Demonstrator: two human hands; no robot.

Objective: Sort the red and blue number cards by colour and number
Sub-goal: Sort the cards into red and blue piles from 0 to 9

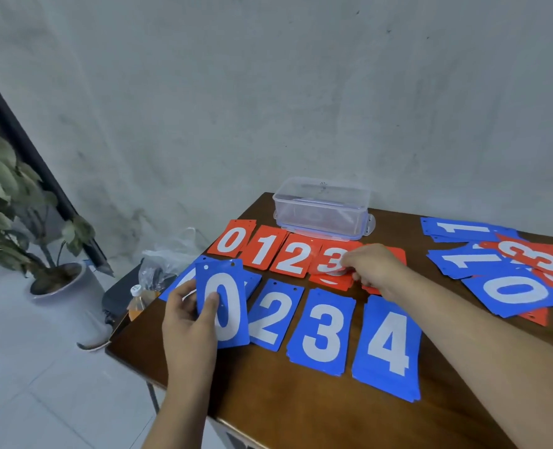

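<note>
On the table (268, 400), the blue 4 pile (387, 345) lies nearest, ending the blue row. A blue 0 (225, 306) is pinched between thumb and fingers of the left hand (191, 314), over the blue 0 pile (179, 281). It should be lowered flat and squared to that pile. Beyond, a red 3 (328, 262) is pinched at its edge by the right hand (371, 273) on the red 3 pile, best released once aligned. The unsorted heap (512, 273) lies far right.

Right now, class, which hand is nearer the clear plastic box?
Right. The right hand pinches the red 3 card, just before the box; the left hand holds a blue 0 farther left.
</note>
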